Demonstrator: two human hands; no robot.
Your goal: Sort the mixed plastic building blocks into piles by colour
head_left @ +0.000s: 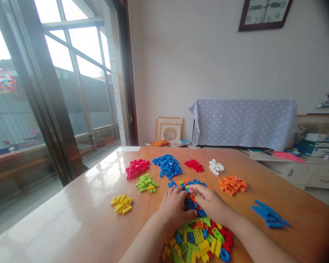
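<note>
A mixed pile of toy building bricks [200,233] in yellow, green, red, orange and blue lies before me, with blue wheel-like pieces among them. My left hand [175,206] rests on the pile's left side, thumb spread away from the fingers. Across from it, my right hand [211,201] reaches in with fingers stretched toward the left one. Both hands touch or hover just over the bricks, and no brick shows in either grasp. Small loose pieces [192,182] show beyond the fingertips; the hands hide the middle of the pile.
Sorted heaps stand around on the wooden table [93,219]: yellow [122,203], green [146,182], dark pink [137,168], blue [167,165], red [194,165], white [216,167] and orange [233,185] pieces. Long blue bricks [270,214] lie at the right.
</note>
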